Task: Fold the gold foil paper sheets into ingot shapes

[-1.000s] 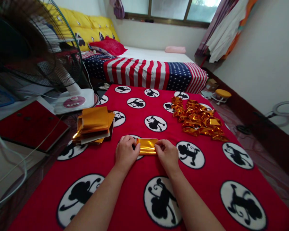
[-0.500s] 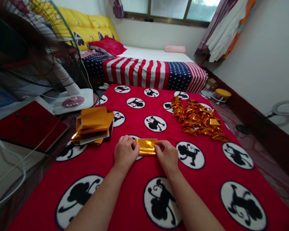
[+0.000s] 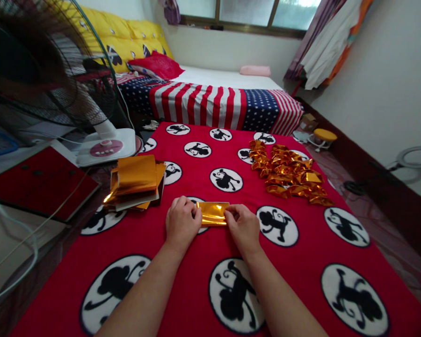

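A folded sheet of gold foil paper (image 3: 213, 213) lies on the red blanket (image 3: 301, 262) printed with black monkey figures in white circles. My left hand (image 3: 181, 223) pinches its left end with curled fingers. My right hand (image 3: 243, 227) pinches its right end the same way. Both hands rest on the blanket, close together, in the middle of the view.
A stack of flat gold sheets (image 3: 136, 180) lies to the left. A heap of folded gold pieces (image 3: 289, 174) sits to the far right. A standing fan (image 3: 49, 70) with its white base (image 3: 105, 147), a red board (image 3: 38, 180) and a bed (image 3: 214, 100) surround the blanket.
My hands have barely shifted on the gold sheet; the left fingers have closed a little nearer the fold. The fan head has swung slightly.
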Demonstrator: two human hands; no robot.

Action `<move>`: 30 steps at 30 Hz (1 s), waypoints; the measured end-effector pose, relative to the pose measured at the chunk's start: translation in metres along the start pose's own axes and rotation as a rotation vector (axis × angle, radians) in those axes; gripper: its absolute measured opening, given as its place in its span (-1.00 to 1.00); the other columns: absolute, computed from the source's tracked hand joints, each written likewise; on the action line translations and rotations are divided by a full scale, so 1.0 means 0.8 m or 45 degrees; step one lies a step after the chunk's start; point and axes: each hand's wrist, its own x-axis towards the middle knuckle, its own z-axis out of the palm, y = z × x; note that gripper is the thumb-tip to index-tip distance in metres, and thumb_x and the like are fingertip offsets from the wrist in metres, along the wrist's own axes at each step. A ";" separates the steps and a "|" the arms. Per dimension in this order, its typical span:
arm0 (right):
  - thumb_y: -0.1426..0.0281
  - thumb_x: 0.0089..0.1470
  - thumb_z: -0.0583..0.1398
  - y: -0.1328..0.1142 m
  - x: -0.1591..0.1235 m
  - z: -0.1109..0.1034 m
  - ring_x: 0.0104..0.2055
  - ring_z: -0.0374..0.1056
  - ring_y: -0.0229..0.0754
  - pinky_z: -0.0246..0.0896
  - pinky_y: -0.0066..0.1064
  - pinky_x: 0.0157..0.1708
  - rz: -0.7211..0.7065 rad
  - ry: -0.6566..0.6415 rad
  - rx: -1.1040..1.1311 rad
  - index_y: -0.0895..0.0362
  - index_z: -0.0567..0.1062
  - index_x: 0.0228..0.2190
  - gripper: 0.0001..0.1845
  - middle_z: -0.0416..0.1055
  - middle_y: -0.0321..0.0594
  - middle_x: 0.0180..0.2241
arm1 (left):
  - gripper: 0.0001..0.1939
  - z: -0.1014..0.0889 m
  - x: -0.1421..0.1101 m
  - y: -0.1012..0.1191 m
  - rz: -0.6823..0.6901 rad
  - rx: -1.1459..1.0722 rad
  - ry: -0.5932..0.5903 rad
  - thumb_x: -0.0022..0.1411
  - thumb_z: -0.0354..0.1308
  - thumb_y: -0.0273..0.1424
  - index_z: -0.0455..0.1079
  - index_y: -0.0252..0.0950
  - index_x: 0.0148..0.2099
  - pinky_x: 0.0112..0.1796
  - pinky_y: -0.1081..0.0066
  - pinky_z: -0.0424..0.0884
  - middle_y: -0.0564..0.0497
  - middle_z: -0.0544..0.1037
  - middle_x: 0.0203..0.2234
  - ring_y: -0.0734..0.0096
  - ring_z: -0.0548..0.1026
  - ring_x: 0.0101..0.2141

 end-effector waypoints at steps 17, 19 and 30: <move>0.38 0.06 0.16 0.002 0.000 0.003 -0.41 0.39 -0.22 0.18 -0.43 -0.38 0.000 0.018 -0.006 0.11 0.55 -0.38 -0.84 0.50 -0.25 -0.41 | -0.76 -0.001 -0.001 0.000 -0.018 0.074 -0.058 0.20 0.09 -0.34 0.30 -0.25 -0.52 -0.22 0.29 0.32 -0.05 0.44 -0.38 0.23 0.37 -0.24; 0.38 0.06 0.16 0.003 -0.001 0.003 -0.41 0.39 -0.22 0.18 -0.43 -0.38 -0.006 0.022 -0.004 0.12 0.55 -0.38 -0.85 0.50 -0.26 -0.42 | -0.76 -0.002 0.000 0.001 -0.019 0.078 -0.060 0.19 0.09 -0.34 0.30 -0.25 -0.52 -0.23 0.29 0.32 -0.05 0.44 -0.38 0.22 0.37 -0.24; 0.37 0.06 0.17 0.003 -0.001 0.004 -0.40 0.39 -0.21 0.19 -0.44 -0.36 -0.003 0.045 0.002 0.11 0.55 -0.37 -0.85 0.49 -0.26 -0.42 | -0.75 -0.002 0.000 0.001 -0.038 0.053 -0.064 0.18 0.09 -0.35 0.28 -0.24 -0.54 -0.21 0.29 0.31 -0.04 0.42 -0.41 0.23 0.37 -0.24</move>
